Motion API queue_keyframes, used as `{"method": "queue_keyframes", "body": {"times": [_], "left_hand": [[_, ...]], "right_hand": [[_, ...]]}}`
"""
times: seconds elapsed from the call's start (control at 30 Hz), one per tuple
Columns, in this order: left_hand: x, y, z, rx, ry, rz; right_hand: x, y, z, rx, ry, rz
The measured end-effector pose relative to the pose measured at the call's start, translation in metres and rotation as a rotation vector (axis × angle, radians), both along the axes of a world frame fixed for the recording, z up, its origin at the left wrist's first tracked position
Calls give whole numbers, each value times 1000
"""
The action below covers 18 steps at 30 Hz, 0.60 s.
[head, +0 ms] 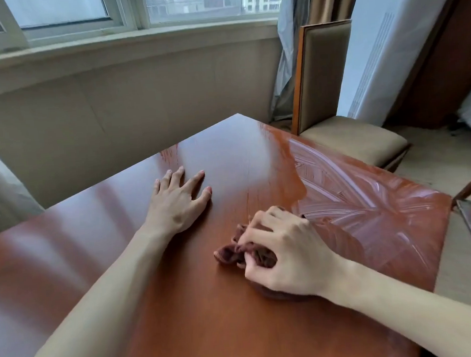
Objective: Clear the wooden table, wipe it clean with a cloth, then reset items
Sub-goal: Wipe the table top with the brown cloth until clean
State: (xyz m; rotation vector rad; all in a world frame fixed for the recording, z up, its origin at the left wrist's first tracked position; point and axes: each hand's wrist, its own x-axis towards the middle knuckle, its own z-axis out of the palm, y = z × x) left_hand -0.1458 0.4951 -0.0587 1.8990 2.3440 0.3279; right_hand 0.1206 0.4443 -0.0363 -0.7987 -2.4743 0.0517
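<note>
R hand [285,254] grip bunched round dark cloth [235,252] on table [182,307]. L hand [178,200] flat, fingers spread. Wet streaks [355,197] R side.

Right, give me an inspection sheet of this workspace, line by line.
Surface: wooden table, glossy; wet streaks over its right part.
Job's things: dark red cloth, bunched, on the table.
Clutter: nothing seen.
Hands: left hand flat on the table, fingers spread; right hand grips the cloth.
Cables: nothing seen.
Surroundings: padded chair at the far right edge; window and curtain behind.
</note>
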Motion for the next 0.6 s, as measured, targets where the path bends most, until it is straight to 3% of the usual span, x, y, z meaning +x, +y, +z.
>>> {"method": "queue_keyframes", "body": {"times": [0.1,0.27,0.37,0.47,0.6], "left_hand": [[0,0,-2,18,-16,0],[-2,3,-2,37,-1,7],[-3,3,-6,33,21,22],[-2,3,-5,32,19,24],[0,0,0,16,9,25]], "right_hand": [[-29,72,3,-23,-27,-130],[-89,269,0,-43,-2,-531],[-110,344,5,-85,19,-640],[-116,361,8,-105,10,-638],[-105,304,9,-91,-15,-573]]}}
